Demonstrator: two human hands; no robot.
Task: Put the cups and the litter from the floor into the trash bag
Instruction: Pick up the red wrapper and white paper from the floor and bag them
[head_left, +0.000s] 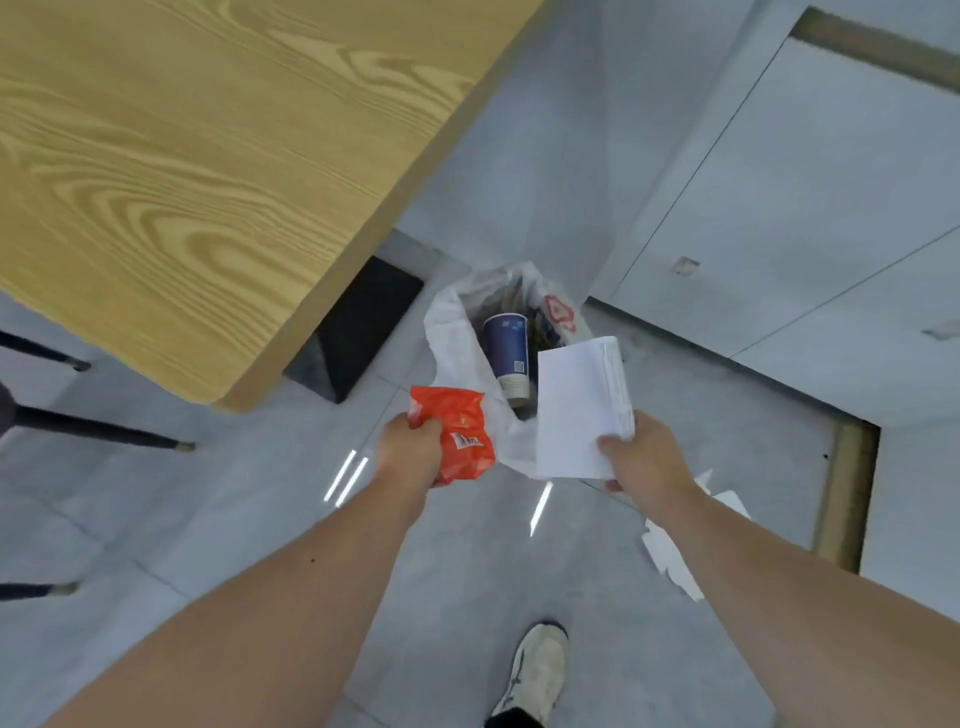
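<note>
A white trash bag (451, 332) with a red logo stands open on the grey floor beside the table. A dark blue paper cup (506, 353) lies inside it. My left hand (410, 447) is shut on a crumpled red wrapper (460, 436), held just left of the bag's near edge. My right hand (641, 457) grips a folded stack of white paper (576, 410) over the bag's near right rim. More torn white paper (670, 556) lies on the floor under my right forearm.
A light wooden table (208, 156) fills the upper left, with its dark base (363, 327) next to the bag. Black chair legs (98, 431) stick in from the left. Pale cabinet panels (805, 208) rise on the right. My shoe (537, 670) is at the bottom.
</note>
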